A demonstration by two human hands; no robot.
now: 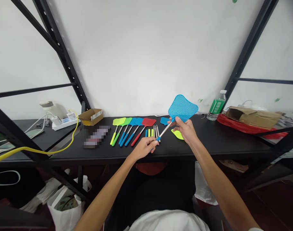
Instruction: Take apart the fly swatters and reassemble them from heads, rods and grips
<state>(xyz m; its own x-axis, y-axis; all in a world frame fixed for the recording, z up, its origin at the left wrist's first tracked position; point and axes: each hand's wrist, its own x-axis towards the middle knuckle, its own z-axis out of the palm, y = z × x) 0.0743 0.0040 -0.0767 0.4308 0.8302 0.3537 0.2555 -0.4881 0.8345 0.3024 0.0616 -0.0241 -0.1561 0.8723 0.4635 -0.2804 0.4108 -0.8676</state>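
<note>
A blue fly swatter (pixel 183 107) with a metal rod is held tilted above the black table. My left hand (pixel 146 147) is closed round its blue handle. At the base of the perforated head, my right hand (pixel 183 127) pinches the swatter with thumb and fingers. To the left lies a row of several assembled swatters in yellow, green, blue and red, among them a red fly swatter (pixel 148 122). Loose blue and yellow handles (pixel 149 132) and metal rods (pixel 156 131) lie just beyond my left hand. A blue swatter head (pixel 164 121) and a yellow swatter head (pixel 177 134) are partly hidden by my right hand.
A cardboard box (pixel 91 117) and a power strip (pixel 66 123) with a yellow cable (pixel 73 138) are at left. On the right stand a water bottle (pixel 217 106) and a cardboard piece on red plastic (pixel 247 127). Black shelf posts flank the table (pixel 221 141).
</note>
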